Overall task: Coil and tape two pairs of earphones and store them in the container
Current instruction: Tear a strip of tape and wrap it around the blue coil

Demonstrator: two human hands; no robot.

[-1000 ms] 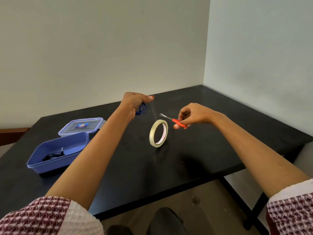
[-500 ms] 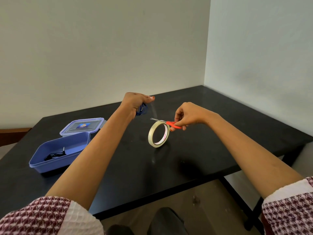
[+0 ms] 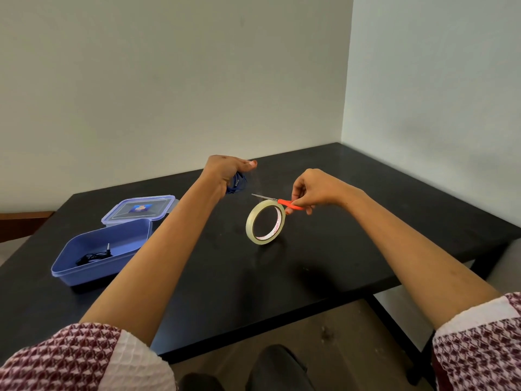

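left hand (image 3: pixel 225 172) grips coiled blue earphones (image 3: pixel 238 184) | right hand (image 3: pixel 313 190) holds red scissors (image 3: pixel 277 201) above upright tape roll (image 3: pixel 265 226) | black earphones (image 3: pixel 93 256) in blue container (image 3: pixel 84 273)

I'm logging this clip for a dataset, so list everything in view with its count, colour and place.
table: one, black, set in the room's corner.
container: one, blue, open, on the left of the table.
lid: one, clear bluish with a label, lying flat behind the container.
black earphones: one pair, black, inside the container.
blue earphones: one bundle, dark blue, held up over the far side of the table.
tape roll: one, clear yellowish, standing on edge mid-table.
scissors: one pair, orange handle, blades over the top of the tape roll.
sleeves: two, maroon and white, in the bottom corners.
left hand: grips the blue earphones.
right hand: holds the scissors.
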